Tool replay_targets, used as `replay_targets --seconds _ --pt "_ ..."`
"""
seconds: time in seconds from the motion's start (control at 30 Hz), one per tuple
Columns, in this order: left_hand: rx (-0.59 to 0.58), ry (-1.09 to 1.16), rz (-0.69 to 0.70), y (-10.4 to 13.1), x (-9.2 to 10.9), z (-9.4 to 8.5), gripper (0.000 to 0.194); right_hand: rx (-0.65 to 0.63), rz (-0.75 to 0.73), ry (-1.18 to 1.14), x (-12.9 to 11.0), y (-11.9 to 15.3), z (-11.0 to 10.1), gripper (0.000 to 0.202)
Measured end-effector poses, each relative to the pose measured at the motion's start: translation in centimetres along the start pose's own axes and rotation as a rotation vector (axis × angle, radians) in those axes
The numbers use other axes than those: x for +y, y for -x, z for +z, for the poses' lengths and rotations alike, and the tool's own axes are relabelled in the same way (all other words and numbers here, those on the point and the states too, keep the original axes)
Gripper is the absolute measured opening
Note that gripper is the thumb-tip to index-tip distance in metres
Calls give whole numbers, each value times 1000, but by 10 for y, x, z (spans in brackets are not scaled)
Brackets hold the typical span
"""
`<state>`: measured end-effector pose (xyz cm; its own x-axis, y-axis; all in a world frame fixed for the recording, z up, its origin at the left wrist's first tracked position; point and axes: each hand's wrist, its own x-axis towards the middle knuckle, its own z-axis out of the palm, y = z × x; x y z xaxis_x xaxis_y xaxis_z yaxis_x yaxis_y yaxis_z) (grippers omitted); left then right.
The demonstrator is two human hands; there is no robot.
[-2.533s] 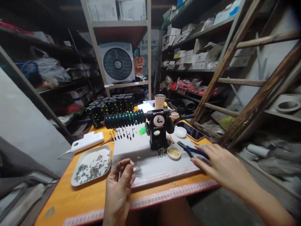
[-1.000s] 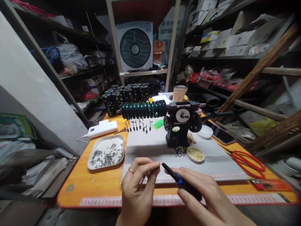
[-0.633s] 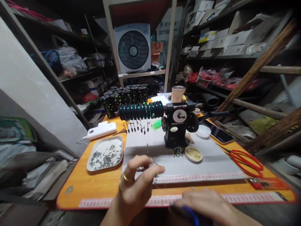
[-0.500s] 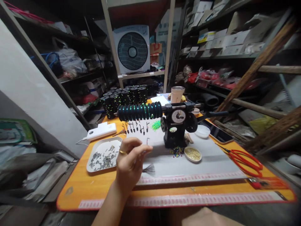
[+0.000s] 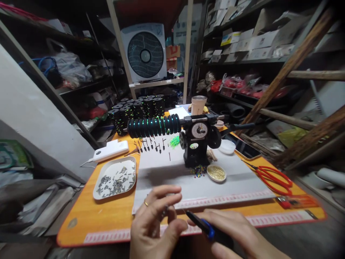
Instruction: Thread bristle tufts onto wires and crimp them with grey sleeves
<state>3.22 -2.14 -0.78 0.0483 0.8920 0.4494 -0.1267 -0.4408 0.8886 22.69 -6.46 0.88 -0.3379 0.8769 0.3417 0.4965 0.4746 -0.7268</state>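
Near the table's front edge, my left hand (image 5: 156, 223), with a ring on one finger, has its fingers curled together around something small and dark that is mostly hidden. Facing it from the right, my right hand (image 5: 231, 226) grips dark pliers (image 5: 208, 230) with a blue part, their tip pointing at my left fingertips. Beyond both hands, a black winding machine (image 5: 198, 140) stands on a white board (image 5: 167, 176). A shallow dish of gold beads (image 5: 216, 173) and a small heap of coloured beads (image 5: 198, 171) lie at its base.
A white tray of small metal parts (image 5: 115, 180) sits on the left. Red-handled scissors (image 5: 275, 178), an orange cutter (image 5: 299, 200) and a phone (image 5: 244, 147) lie on the right. Black spools (image 5: 137, 109) and a cup (image 5: 198, 105) stand at the back.
My left hand has come down and nearer, its fingers turned toward the right. My right hand has come up into view with the pliers. The whole view has shifted slightly.
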Motion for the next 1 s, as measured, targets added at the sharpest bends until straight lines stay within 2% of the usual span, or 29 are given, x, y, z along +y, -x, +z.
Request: replay_targets --seconds 0.13,0.2,0.23,0.3,0.37,0.43,0.5,0.57,0.67,0.7,0.73,0.8,0.87,0.93,1.0 --pt "102 -43 83 10 -3 20 13 51 0 97 -6 5 1 33" --pt "107 -82 126 10 -7 21 15 73 -3 171 -2 7 -2 34" --pt "115 -109 136 9 -8 19 15 127 26 232 3 9 -5 34" --pt "149 -153 135 9 -11 15 16 316 151 414 23 13 -15 32" --pt "193 -177 122 9 -12 10 17 494 292 695 51 17 -27 28" --pt "220 -192 110 9 -13 7 17 542 350 793 80 22 -40 28" --pt "233 -206 106 10 -13 5 17 552 344 835 102 23 -48 24" --pt "237 -212 108 10 -13 3 18 568 294 851 110 20 -49 25" --pt "227 -232 106 10 -14 0 18 604 174 836 90 5 -36 36" --pt "209 -231 102 10 -14 -1 17 587 116 807 76 -3 -29 40" --pt "194 -224 94 10 -14 -2 16 517 31 744 60 -11 -21 41" --pt "191 -201 79 10 -13 -3 15 193 -142 411 27 -30 -5 51" --pt "252 -189 78 9 -11 -7 14 -88 -260 193 2 -50 8 62" --pt "307 -200 102 7 -10 -13 13 -195 -315 12 -11 -71 19 59" --pt "326 -212 125 4 -11 -21 11 -207 -324 -71 -13 -89 28 35"
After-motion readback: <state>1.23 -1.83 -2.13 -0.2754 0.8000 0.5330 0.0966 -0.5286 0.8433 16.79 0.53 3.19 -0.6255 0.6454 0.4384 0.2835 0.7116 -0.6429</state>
